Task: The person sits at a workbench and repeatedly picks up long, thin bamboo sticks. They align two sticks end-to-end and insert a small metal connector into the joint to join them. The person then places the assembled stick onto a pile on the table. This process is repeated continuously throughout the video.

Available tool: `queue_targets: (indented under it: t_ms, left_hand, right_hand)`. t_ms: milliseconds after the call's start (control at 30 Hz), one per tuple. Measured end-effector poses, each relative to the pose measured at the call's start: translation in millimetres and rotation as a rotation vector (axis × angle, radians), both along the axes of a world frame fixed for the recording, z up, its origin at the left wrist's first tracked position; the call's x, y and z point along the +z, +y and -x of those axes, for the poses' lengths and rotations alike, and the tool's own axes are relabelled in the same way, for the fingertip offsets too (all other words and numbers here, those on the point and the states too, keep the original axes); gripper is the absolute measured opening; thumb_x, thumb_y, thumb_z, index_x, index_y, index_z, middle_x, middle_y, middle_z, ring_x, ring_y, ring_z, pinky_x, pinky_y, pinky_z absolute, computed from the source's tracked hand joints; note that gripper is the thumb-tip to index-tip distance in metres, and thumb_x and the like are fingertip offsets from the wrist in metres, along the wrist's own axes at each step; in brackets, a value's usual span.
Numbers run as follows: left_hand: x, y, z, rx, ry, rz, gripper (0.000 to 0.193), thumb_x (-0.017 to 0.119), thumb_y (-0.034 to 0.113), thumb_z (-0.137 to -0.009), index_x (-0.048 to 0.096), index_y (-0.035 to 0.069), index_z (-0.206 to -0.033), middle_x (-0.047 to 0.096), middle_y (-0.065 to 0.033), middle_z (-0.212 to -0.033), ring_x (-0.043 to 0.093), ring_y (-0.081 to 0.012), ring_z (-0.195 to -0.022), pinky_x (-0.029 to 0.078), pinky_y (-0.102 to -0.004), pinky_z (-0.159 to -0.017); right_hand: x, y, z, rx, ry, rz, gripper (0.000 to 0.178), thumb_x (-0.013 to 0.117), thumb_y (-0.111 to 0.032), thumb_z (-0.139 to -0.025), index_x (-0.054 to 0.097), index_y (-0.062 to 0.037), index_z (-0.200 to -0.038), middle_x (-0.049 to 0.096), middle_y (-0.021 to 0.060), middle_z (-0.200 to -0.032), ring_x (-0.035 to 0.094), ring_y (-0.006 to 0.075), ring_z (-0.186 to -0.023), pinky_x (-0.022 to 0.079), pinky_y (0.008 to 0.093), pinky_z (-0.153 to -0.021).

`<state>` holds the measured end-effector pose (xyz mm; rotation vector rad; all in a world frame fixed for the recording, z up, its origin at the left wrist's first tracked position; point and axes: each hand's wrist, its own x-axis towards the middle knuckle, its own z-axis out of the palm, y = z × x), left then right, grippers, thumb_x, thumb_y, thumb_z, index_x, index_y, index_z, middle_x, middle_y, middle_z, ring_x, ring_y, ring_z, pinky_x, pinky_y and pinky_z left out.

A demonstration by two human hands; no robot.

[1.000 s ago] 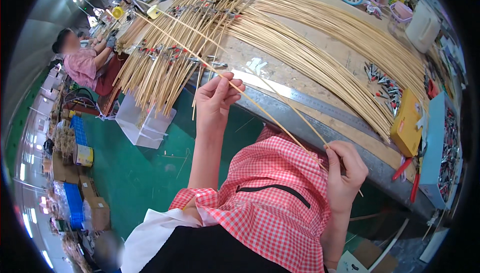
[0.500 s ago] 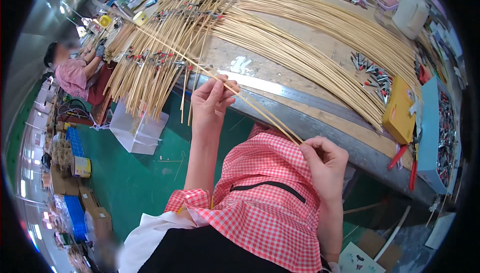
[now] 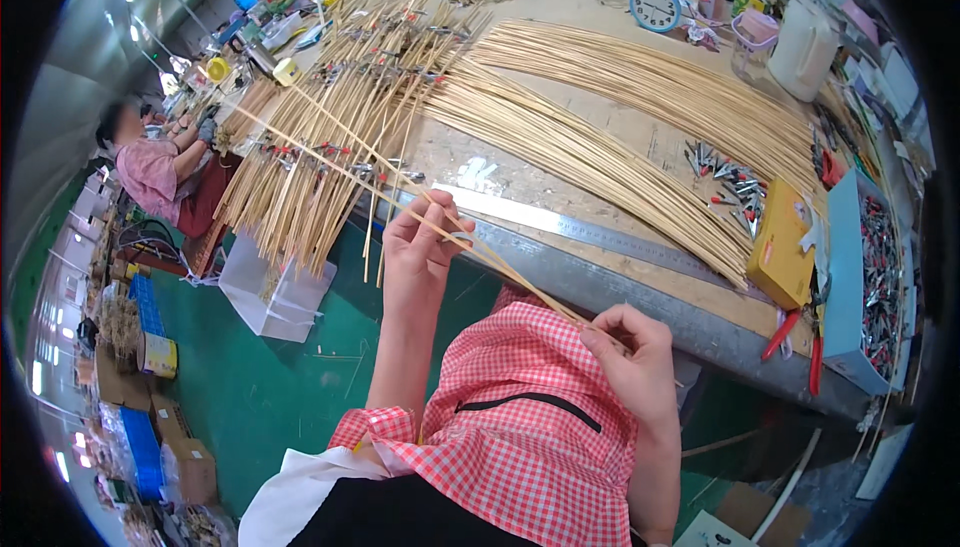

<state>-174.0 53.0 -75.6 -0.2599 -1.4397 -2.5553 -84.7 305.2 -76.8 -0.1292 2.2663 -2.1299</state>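
Note:
Two long thin bamboo-like sticks (image 3: 515, 276) slant across my lap, pinched in both hands. My left hand (image 3: 422, 244) grips them partway along, and beyond it they spread apart toward the far left. At their near end my right hand (image 3: 636, 349) closes thumb and fingers around them, the tips partly hidden. Just past my left hand a metal ruler (image 3: 560, 218) lies along the table edge. To its left is a heap of similar sticks (image 3: 300, 182) with small red- and black-tipped clips, some ends overhanging the edge.
Loose sticks (image 3: 640, 77) cover the table's far right. Metal clips (image 3: 735, 185) lie beside a yellow box (image 3: 783, 244), near red-handled pliers (image 3: 780, 335) and a blue box of clips (image 3: 845, 292). A blue clock (image 3: 655, 9) stands behind. A co-worker (image 3: 155, 172) sits at left.
Beyond my left hand the two sticks have spread from nearly together to clearly apart. My right hand has shifted slightly down and left, and the view has tilted up a little.

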Motion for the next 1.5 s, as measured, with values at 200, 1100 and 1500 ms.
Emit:
queue_targets:
  t_ms: [200, 1100, 1500]
  left_hand:
    - [9, 38, -19, -0.051, -0.064, 0.371, 0.021, 0.060, 0.008, -0.092, 0.065, -0.006, -0.107, 0.069, -0.0121, -0.092, 0.069, -0.0184, -0.083, 0.057, -0.0265, -0.069]
    - [-3, 58, -19, -0.123, -0.053, 0.242, 0.016, 0.054, 0.006, -0.094, 0.060, -0.007, -0.102, 0.066, -0.0132, -0.079, 0.068, -0.0184, -0.070, 0.057, -0.0250, -0.061]
    - [-2, 47, -16, -0.097, -0.027, 0.205, 0.016, 0.057, 0.010, -0.094, 0.061, -0.003, -0.103, 0.063, -0.0082, -0.086, 0.067, -0.0177, -0.073, 0.056, -0.0236, -0.059]
  right_hand:
    - [-6, -10, 1, -0.142, 0.188, 0.014, 0.017, 0.072, -0.003, -0.079, 0.063, 0.0023, -0.092, 0.057, 0.0069, -0.071, 0.049, 0.0110, -0.061, 0.039, 0.0265, -0.054]
    - [-3, 33, 6, -0.443, 0.087, 0.517, 0.006, 0.062, -0.005, -0.091, 0.061, 0.0011, -0.093, 0.056, -0.0035, -0.077, 0.045, -0.0001, -0.062, 0.033, 0.0162, -0.052]
    - [-2, 30, 7, -0.478, 0.206, -0.054, 0.012, 0.064, -0.007, -0.089, 0.064, 0.0029, -0.096, 0.058, 0.0028, -0.072, 0.043, 0.0069, -0.055, 0.035, 0.0238, -0.050]
